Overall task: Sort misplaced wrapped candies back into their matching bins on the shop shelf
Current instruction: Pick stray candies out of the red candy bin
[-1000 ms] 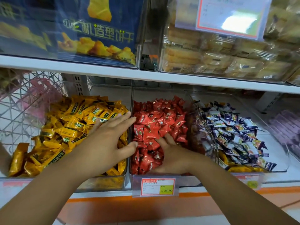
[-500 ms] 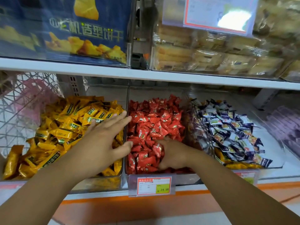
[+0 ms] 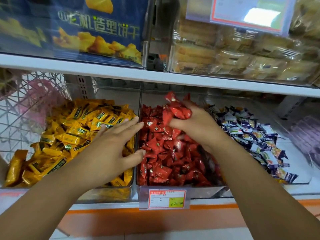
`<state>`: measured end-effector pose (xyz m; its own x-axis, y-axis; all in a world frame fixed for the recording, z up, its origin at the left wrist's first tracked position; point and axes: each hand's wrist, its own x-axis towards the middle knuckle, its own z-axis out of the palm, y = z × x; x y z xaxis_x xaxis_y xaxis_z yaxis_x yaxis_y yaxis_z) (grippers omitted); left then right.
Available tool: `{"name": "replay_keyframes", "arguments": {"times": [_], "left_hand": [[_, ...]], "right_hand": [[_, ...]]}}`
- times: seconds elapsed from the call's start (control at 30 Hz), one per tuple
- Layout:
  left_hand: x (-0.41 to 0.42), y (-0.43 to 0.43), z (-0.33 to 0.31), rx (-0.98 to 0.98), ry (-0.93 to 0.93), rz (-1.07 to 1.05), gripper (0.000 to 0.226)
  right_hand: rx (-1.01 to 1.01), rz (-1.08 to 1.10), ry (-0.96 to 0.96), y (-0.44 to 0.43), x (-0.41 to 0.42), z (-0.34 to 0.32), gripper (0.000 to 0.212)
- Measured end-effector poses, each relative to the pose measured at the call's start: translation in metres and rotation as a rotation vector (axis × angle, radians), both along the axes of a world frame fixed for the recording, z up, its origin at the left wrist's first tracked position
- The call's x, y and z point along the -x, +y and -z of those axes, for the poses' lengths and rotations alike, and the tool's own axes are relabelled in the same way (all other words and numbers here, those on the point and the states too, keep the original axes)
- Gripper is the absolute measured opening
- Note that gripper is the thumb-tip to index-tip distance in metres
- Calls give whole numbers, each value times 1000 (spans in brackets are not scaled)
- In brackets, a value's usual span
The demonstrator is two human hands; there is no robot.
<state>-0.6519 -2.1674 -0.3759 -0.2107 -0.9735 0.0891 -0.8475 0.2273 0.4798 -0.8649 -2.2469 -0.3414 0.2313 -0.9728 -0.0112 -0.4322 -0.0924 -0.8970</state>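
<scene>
head view: my right hand (image 3: 195, 125) is lifted above the red bin (image 3: 155, 97), fingers curled tight around a handful (image 3: 176, 110) of red-wrapped candies. a few wrappers stick up past my knuckles. it's blurred, so i can't tell whether anything of another colour is caught in the bunch.

my left hand (image 3: 112, 146) is open and flat, with the fingers straight and spread and nothing held. the palm hovers over the right side of the yellow bin (image 3: 107, 193). the fingertips reach the divider, and the thumb tip touches the edge of the red candies (image 3: 164, 163).

as for progress, the three bins look mostly in order. the yellow candies (image 3: 72, 135) fill the left one and i see no strays on top. the middle heap shows red all the way across its surface. the blue-and-white candies (image 3: 256, 141) lie in the right-hand bin (image 3: 294, 158), heaped against its left wall.

one doubt is a streak of yellow (image 3: 278, 181) peeking out under the front of that blue-and-white heap. it could be misplaced yellow pieces, but i can't be sure at this size.

so i'd judge the visible layers done, or nearly done. what's left is checking underneath. i read this grab as digging through the red pile for buried strays. the handful should go back into the middle bin if it's all red. after that, the yellow under the right heap wants a look, and any strays there belong in the left bin.
</scene>
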Motion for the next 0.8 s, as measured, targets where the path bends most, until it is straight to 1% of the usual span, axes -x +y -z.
{"name": "replay_keyframes", "arguments": {"times": [0.03,0.07,0.1,0.13,0.17,0.23,0.27,0.3,0.37,0.4,0.47,0.5,0.53,0.6,0.67,0.77,0.8], "left_hand": [[0,0,0,0,5,2,84],[0,1,0,-2,6,4,83],[0,1,-1,-5,1,5,81],[1,2,-2,-10,-6,4,79],[2,2,-3,-14,-15,5,77],[2,1,-3,-19,-19,11,78],[1,0,-3,-20,-15,13,79],[1,0,-3,-22,-11,12,80],[1,-1,-3,-21,-18,10,81],[1,-2,-3,-18,-29,10,82],[2,-2,-3,-13,-37,5,83],[2,-2,-3,-12,-33,1,85],[2,-1,-3,-12,-26,-3,86],[3,0,-3,-14,-17,-10,87],[3,1,-3,-11,-6,-10,88],[2,0,-4,-13,-14,-9,87],[1,0,-4,-15,-16,-7,87]], "right_hand": [[1,-15,27,-3,-5,1,64],[-23,-29,86,-5,-8,2,90],[-57,-40,140,-6,-8,2,107],[-74,-51,181,-6,-6,1,111],[-72,-59,216,-3,-1,-4,104],[-34,-66,330,2,13,-13,73],[5,-75,431,3,19,-14,54],[25,-99,552,7,23,-12,40],[-28,-190,746,13,25,4,31],[-88,-231,789,17,22,14,39],[-180,-285,816,17,16,37,77],[-191,-292,841,15,13,46,90],[-184,-289,870,12,11,53,96],[-154,-282,896,7,10,57,91],[-178,-286,876,4,11,58,83],[-218,-298,851,7,11,55,80],[-219,-301,831,8,10,55,76]]}}
